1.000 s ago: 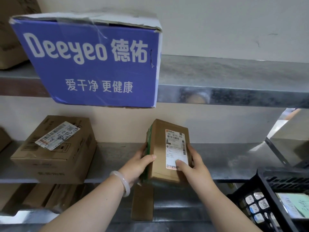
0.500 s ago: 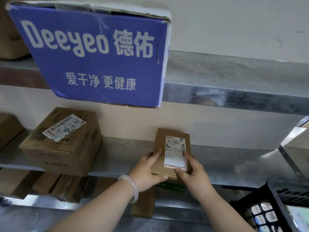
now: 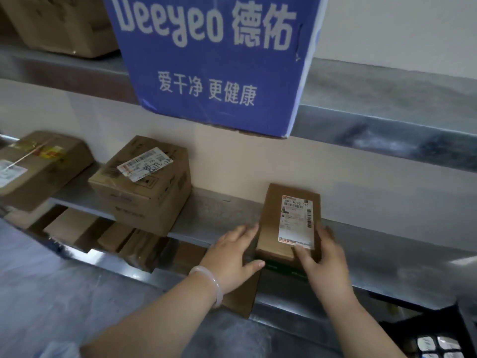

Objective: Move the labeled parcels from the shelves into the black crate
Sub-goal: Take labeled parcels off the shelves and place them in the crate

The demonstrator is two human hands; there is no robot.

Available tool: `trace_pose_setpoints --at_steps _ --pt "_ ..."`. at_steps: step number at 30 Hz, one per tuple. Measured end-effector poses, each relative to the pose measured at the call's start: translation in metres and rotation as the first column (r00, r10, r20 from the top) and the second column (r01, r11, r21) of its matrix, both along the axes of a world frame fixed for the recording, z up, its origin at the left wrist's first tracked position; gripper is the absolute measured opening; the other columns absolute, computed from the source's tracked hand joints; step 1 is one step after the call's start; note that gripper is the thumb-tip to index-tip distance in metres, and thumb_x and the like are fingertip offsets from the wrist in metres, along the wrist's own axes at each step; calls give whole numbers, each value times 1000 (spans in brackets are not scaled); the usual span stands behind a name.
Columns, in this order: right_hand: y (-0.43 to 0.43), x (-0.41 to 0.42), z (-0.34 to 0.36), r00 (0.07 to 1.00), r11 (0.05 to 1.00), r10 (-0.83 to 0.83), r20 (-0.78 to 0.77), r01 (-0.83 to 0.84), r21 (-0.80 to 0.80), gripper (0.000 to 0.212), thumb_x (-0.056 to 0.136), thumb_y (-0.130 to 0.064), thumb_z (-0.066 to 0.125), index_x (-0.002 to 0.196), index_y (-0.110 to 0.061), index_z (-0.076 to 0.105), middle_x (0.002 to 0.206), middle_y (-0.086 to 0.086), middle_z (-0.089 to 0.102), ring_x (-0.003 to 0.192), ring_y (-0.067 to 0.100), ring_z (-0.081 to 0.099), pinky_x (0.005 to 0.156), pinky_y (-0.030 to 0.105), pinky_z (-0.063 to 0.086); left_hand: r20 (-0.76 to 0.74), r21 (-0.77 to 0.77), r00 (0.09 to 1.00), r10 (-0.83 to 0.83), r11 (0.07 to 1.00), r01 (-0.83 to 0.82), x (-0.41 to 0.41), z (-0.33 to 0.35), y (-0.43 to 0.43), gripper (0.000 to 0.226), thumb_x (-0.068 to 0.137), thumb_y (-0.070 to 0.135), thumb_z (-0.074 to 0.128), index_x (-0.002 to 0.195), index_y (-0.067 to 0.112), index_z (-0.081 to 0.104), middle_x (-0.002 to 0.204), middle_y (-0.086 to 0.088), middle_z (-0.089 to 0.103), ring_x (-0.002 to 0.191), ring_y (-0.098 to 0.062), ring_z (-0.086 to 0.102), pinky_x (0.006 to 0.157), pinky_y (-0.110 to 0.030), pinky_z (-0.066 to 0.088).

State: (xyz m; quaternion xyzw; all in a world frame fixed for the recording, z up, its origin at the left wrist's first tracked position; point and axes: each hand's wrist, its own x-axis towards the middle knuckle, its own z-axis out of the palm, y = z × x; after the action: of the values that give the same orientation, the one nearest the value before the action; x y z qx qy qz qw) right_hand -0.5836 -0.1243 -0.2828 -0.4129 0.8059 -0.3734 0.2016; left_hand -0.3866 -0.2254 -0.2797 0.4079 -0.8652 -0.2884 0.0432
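A small brown parcel [image 3: 289, 223] with a white label lies flat on the middle metal shelf [image 3: 222, 215]. Along its left edge rests my left hand [image 3: 232, 257], fingers nearly straight and thumb at the front edge. My right hand [image 3: 322, 259] grips the parcel's right side, with its thumb on the label's lower end. Only a corner of the black crate [image 3: 464, 332] shows at the bottom right, with pale packets inside. A larger labeled box [image 3: 144, 184] sits further left on the same shelf.
A blue Deeyeo carton [image 3: 211, 60] overhangs the upper shelf just above the hands. A taped box [image 3: 38, 166] stands at far left and a brown box [image 3: 64, 21] at top left. Several cartons [image 3: 124, 241] fill the lower shelf.
The small parcel, held upright above the shelf a second ago, now lies flat on it. My left hand's grip has loosened. The crate has slid mostly out of view.
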Motion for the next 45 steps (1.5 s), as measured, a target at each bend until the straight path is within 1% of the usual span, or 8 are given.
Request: trace_pose_setpoints --at_steps 5,8,13,21,28,35,40,45 --pt "-8 77 36 929 973 203 -308 -226 -41 82 86 -46 65 151 -44 15 160 -15 6 148 7 3 119 38 14 37 -194 998 59 980 -51 89 -9 -5 80 87 73 37 153 47 -2 164 13 7 150 -15 13 120 -44 22" --pt "-23 138 45 820 908 414 -396 -403 114 89 87 -54 59 146 -51 -7 155 -24 -17 143 -1 -15 117 30 -1 30 -277 995 97 957 -85 150 -5 -10 81 83 74 31 154 43 5 163 10 12 149 -16 18 119 -45 24" --pt "-59 253 47 665 779 615 -423 -597 194 85 88 -61 52 141 -56 -15 146 -32 -29 134 -10 -30 113 24 -13 8 -356 981 196 917 -181 257 7 -20 76 85 69 39 152 41 15 157 3 34 142 -22 37 112 -48 31" --pt "-135 449 48 443 572 790 -423 -781 252 86 87 -65 49 143 -49 -14 152 -22 -25 142 0 -24 121 34 -7 10 -348 895 447 840 -416 464 11 -57 83 77 73 47 150 35 32 148 -2 49 131 -26 52 101 -50 48" --pt "-197 569 41 360 500 838 -411 -807 313 91 84 -71 48 148 -48 -13 146 -28 -29 134 -3 -29 109 31 -20 -10 -340 775 632 727 -597 572 9 -89 84 86 71 47 143 50 -11 162 15 -2 152 -15 3 121 -39 6" --pt "-275 659 13 244 364 905 -349 -869 336 91 84 -72 46 149 -46 -12 159 -17 -17 143 3 -22 120 40 -10 70 -287 713 697 699 -655 656 -15 -148 83 87 68 49 149 50 -4 164 12 3 151 -16 6 122 -40 7" --pt "-346 716 -3 205 305 932 -298 -889 343 89 85 -70 46 151 -43 -7 160 -15 -15 145 5 -19 120 37 -8 168 -251 686 708 704 -665 710 -29 -211 83 71 81 20 143 55 -14 164 13 0 151 -14 3 121 -40 3" --pt "-417 762 -11 195 276 951 -239 -885 376 91 84 -71 47 151 -44 -8 161 -14 -13 146 7 -18 122 41 -3 205 -232 688 697 717 -657 757 -29 -276 82 88 69 43 149 50 -8 164 12 -2 152 -15 2 121 -40 0"
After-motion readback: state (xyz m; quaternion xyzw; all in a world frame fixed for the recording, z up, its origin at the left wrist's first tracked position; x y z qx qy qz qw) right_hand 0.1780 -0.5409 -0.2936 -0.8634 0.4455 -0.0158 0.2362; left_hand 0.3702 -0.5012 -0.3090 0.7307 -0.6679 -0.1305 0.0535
